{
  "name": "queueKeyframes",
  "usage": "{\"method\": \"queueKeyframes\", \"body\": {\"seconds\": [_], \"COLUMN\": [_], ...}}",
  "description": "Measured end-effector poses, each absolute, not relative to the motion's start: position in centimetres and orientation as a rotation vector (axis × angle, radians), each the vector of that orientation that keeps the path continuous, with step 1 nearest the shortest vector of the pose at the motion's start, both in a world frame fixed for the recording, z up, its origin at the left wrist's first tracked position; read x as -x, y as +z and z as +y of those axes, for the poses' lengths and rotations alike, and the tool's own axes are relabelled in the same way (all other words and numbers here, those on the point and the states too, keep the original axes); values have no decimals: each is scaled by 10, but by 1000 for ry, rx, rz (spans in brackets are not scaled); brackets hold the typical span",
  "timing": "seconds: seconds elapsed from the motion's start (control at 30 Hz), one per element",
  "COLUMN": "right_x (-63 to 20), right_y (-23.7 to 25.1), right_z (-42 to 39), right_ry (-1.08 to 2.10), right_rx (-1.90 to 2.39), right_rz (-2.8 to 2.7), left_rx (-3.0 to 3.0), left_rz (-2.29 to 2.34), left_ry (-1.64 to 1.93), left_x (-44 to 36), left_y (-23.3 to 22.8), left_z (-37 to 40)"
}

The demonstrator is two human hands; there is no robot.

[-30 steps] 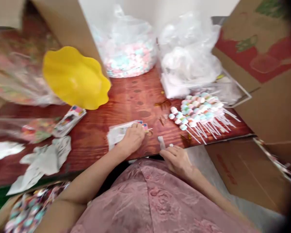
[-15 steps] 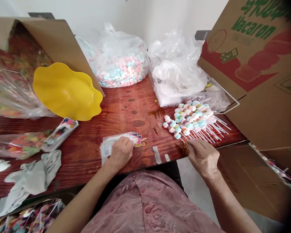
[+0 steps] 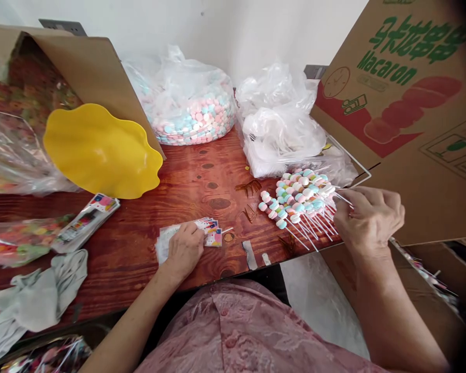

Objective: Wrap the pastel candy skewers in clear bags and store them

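My left hand (image 3: 186,246) has its fingers curled on a fanned stack of clear printed plastic bags (image 3: 213,235) near the table's front edge. A short white stick pokes out at the stack's right. On the right, my right hand (image 3: 367,220) is closed at the white stick of a marshmallow skewer; its fingertips are partly hidden. That hand is at the right side of a pile of pink, white and blue marshmallow skewers (image 3: 305,191), their sticks pointing toward the front right. Gold twist ties (image 3: 248,186) lie left of the pile.
A yellow wavy-edged bowl (image 3: 104,153) leans by an open carton at left. A big bag of marshmallows (image 3: 198,111) and a plastic-covered clear tray (image 3: 266,163) stand behind. Pale gloves (image 3: 42,295) lie at left; a large Macaron carton (image 3: 396,129) borders the right.
My right hand has moved right and slightly up, from the twist ties at the table edge to the skewer sticks. My left hand remains on the bags. The view has shifted slightly.
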State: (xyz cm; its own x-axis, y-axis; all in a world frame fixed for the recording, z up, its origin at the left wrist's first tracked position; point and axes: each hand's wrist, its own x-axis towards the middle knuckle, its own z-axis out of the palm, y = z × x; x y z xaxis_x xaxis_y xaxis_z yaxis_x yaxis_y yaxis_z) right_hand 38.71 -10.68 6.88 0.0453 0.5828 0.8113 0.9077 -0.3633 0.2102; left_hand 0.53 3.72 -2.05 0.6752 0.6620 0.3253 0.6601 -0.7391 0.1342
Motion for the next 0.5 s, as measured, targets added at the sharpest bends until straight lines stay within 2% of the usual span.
{"method": "queueKeyframes", "body": {"seconds": [0.1, 0.27, 0.5], "right_x": [-412, -448, -457], "right_y": [75, 59, 56], "right_z": [-85, -52, -30], "right_ry": [-1191, -845, -682], "right_rx": [1986, 2228, 2552], "right_rz": [-1651, -1724, -1516], "left_rx": [-2882, -2831, -2473], "left_rz": [1120, 1129, 1138], "left_ry": [529, 542, 720], "left_x": [0, 7, 14], "left_y": [-21, -21, -22], "left_z": [29, 26, 40]}}
